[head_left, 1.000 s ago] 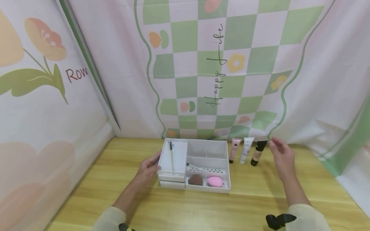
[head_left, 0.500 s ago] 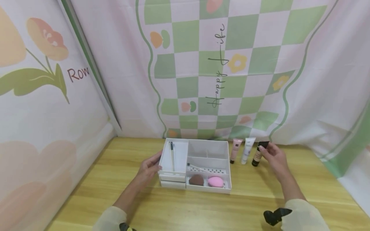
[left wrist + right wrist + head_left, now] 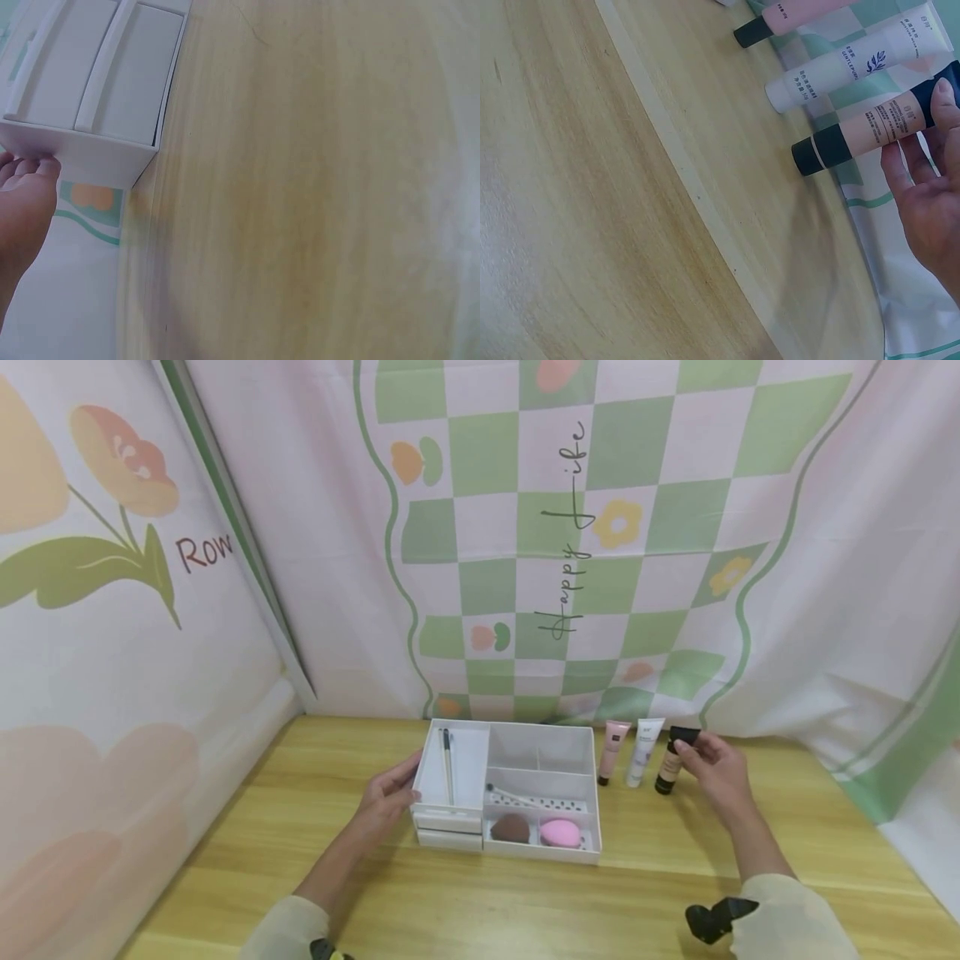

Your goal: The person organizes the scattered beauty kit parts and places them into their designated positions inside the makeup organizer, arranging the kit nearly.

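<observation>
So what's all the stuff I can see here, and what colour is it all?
organizer box: 1, white, middle of table, small drawers at its front left
brushes: 2 it seems, thin, in left compartment
spotted stick: 1, white with dark dots, in middle compartment
sponges: 2, brown and pink, in front compartments
tubes: 3, pink, white, beige with black ends, standing right of box
table: 1, light wood
cloth backdrop: pink with green checks and flowers
left hand: rests against box's left side
right hand: fingers touch the beige tube's top
</observation>
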The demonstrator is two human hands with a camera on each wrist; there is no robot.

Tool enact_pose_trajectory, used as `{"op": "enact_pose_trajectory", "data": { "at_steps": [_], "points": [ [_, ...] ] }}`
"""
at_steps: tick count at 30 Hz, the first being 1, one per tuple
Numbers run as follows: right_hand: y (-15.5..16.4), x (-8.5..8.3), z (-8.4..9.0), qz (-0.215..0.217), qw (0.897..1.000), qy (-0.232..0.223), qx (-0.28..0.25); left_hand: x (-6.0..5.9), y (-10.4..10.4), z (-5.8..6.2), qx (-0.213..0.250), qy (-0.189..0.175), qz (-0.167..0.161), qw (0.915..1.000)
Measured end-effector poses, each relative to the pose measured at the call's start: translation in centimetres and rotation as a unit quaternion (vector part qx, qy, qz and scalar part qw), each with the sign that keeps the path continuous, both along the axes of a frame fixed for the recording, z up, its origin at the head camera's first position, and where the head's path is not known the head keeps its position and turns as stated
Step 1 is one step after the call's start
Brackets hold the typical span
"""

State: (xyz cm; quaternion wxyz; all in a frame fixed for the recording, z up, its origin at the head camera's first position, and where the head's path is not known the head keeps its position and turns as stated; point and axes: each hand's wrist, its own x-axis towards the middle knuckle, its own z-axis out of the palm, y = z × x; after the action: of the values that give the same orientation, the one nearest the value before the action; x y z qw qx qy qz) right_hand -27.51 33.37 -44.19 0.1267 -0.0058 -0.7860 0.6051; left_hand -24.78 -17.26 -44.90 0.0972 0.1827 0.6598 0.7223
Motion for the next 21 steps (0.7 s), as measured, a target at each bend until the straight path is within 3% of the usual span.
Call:
{"op": "enact_pose_trajectory", "data": {
  "at_steps": [4,11,21],
  "points": [
    [-0.1,-0.1,0.0,-0.026,1.0,0.014,0.0,0.0,0.0,0.0,-0.004,-0.003,0.004,1.0],
    [0.3,-0.1,0.6,-0.086,0.994,0.027,0.066,0.1,0.0,0.0,0.003,-0.006,0.006,1.0],
    [0.4,0.7,3.1,-0.102,0.988,0.045,0.104,0.1,0.0,-0.1,0.012,0.002,-0.002,0.9999]
  ]
}}
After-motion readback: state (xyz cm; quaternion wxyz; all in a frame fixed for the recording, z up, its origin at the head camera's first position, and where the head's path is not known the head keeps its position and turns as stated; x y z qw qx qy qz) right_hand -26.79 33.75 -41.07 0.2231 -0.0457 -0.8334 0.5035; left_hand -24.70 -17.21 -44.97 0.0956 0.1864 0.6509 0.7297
